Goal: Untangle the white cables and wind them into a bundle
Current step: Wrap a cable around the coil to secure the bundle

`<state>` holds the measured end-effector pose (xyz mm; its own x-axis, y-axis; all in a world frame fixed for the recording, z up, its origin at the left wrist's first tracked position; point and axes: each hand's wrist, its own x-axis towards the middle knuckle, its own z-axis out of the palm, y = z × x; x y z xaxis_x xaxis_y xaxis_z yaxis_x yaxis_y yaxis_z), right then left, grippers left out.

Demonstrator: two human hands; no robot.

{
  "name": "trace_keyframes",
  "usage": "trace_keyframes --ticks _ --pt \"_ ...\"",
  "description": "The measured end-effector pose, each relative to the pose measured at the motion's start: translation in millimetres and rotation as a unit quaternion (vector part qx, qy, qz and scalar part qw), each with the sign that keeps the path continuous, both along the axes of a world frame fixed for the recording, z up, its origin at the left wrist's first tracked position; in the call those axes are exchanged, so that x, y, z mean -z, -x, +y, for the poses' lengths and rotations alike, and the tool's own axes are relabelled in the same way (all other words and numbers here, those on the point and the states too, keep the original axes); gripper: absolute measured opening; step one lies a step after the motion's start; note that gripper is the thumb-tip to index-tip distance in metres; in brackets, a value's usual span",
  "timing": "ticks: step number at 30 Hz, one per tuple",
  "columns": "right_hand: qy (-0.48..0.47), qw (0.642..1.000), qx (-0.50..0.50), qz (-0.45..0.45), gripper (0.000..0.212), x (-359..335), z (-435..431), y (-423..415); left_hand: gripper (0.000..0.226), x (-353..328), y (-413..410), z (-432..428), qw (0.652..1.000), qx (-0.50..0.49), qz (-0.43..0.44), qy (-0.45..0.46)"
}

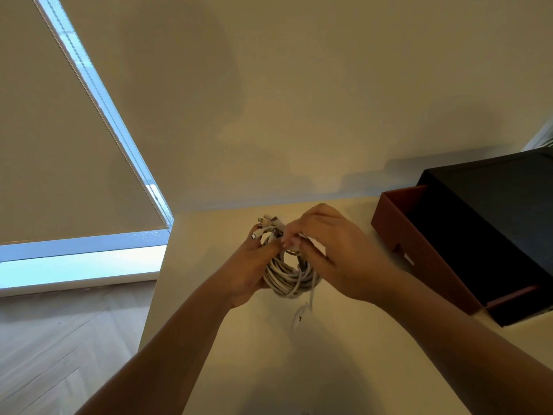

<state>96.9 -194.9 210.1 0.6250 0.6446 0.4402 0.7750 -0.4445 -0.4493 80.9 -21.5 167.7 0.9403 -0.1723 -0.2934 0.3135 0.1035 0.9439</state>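
Observation:
A coil of white cables (287, 277) hangs above the pale table (239, 354), held between both hands. My left hand (250, 265) grips the coil's left side, with several plug ends (264, 226) sticking up past its fingers. My right hand (332, 253) pinches a strand at the top of the coil. One loose end with a white connector (299, 317) dangles blurred below the coil.
An open dark box (484, 235) with a reddish-brown wall (425, 253) lies on the table at the right. The table's left edge drops to a wooden floor (59, 339). A window with a lowered blind (59, 145) is at the left; a plain wall stands behind.

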Motion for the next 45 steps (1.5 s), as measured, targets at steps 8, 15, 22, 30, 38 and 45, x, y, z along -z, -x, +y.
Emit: trace_keyframes --ticks 8,15,22,30,38,45 --pt "-0.359 0.875 0.100 0.308 0.026 -4.1 4.5 -0.4 0.035 0.3 -0.4 2.8 0.999 -0.030 0.026 0.033" --pt "-0.336 0.893 0.051 0.296 0.028 -3.6 0.3 3.5 0.029 -1.2 -2.4 -0.2 0.999 -0.028 0.019 0.043" --pt "0.012 0.992 -0.035 0.121 0.023 16.4 6.8 22.6 0.031 -12.6 -10.4 4.1 0.989 -0.061 0.076 0.110" --pt "0.062 0.990 -0.058 0.114 0.020 14.2 5.4 20.1 0.023 -18.7 -9.9 10.3 0.995 -0.051 0.030 0.078" --pt "-0.029 0.982 -0.042 0.182 0.011 16.1 -7.2 17.2 0.034 -15.9 -4.1 11.8 0.993 -0.059 -0.013 0.099" --pt "-0.311 0.836 0.158 0.424 0.022 17.1 -5.6 -4.9 0.021 -16.2 -4.2 11.3 0.989 -0.046 -0.024 0.137"
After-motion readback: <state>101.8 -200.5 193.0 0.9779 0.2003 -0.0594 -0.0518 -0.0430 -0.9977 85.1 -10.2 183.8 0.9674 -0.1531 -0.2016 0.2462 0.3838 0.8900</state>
